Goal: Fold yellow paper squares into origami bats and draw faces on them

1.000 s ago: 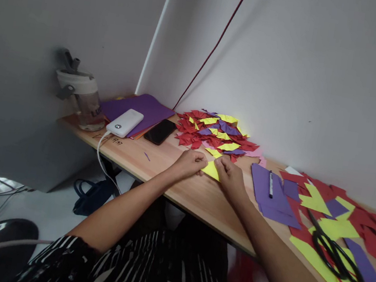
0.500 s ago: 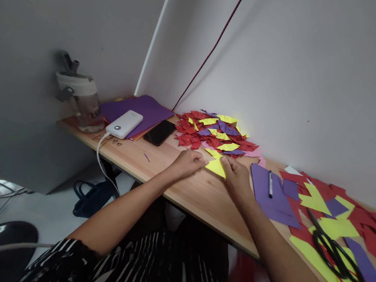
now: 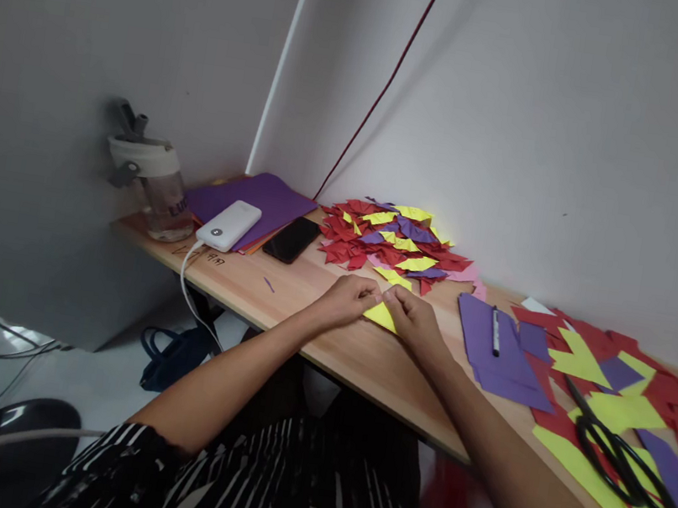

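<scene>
A small piece of yellow paper (image 3: 381, 317) is pinched between my two hands, just above the front part of the wooden table (image 3: 281, 301). My left hand (image 3: 350, 300) grips its left side, thumb against bent fingers. From the right, my right hand (image 3: 415, 316) closes on it, and the two thumbs almost meet at its upper edge. Fingers cover part of the paper, so its full folded shape is hidden. Right behind my hands lies a heap of folded red, yellow, purple and pink paper pieces (image 3: 389, 236).
Left of the heap are a black phone (image 3: 292, 239), a white power bank (image 3: 229, 225) with a cable, purple sheets (image 3: 265, 192) and a bottle (image 3: 160, 193). To the right lie purple paper (image 3: 501, 363), a marker (image 3: 495, 332), black scissors (image 3: 620, 461) and red and yellow cut paper (image 3: 621, 411).
My hands have drawn closer together over the yellow paper, covering more of its upper part. Less of the paper shows now. The view has shifted slightly.
</scene>
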The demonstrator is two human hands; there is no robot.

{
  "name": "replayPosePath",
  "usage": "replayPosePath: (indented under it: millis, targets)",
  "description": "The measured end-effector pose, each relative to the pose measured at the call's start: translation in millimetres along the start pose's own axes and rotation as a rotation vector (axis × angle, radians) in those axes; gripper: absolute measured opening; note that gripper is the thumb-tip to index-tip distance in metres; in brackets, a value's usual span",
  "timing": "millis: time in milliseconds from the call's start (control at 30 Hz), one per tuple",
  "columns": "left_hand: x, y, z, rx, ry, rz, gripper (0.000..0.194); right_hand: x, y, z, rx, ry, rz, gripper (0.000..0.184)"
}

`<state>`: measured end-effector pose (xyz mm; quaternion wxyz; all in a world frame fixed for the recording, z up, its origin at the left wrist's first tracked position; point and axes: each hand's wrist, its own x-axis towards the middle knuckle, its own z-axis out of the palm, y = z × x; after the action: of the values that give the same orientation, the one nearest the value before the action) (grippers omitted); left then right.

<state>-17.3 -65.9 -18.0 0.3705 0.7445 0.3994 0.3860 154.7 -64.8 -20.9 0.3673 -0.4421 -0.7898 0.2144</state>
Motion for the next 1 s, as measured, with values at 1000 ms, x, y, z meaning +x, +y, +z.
replayPosePath:
  millis: [1000]
  targets:
    - [0.4, -1.9, 0.1, 0.024, 0.045, 0.004, 0.032, 0.3, 4.8, -9.5, 0.067, 0.068, 0.078, 0.041]
